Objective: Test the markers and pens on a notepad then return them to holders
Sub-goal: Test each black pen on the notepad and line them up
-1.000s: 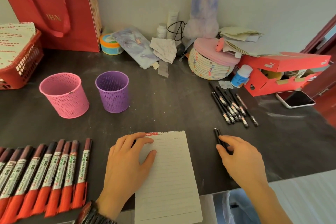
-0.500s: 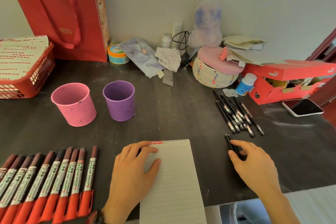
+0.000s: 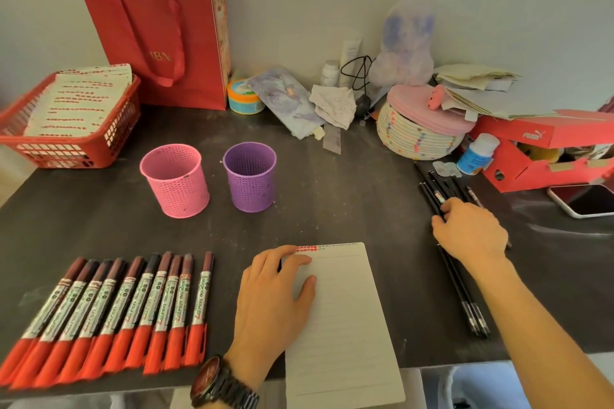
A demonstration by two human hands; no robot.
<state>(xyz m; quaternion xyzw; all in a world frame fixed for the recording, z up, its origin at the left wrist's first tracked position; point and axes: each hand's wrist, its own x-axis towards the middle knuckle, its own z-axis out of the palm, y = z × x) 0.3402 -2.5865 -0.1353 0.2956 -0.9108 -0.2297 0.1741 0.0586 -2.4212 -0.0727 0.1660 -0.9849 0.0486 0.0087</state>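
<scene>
A lined notepad lies at the table's front edge, with red and dark test marks along its top. My left hand rests flat on its left side, fingers spread. My right hand is over a cluster of black pens at the right, thumb and forefinger pinching one pen that still lies on the table. Two more black pens lie side by side under my right forearm. A row of several red markers lies at the front left. The pink holder and the purple holder stand upright with nothing showing inside.
A red basket of papers sits at the far left, a red gift bag behind it. A woven basket with a pink lid, a small bottle, a red shoebox and a phone crowd the right.
My right hand left the two black pens near the notepad and moved away from me to the pen cluster. My left hand stayed on the notepad. The camera tilted up.
</scene>
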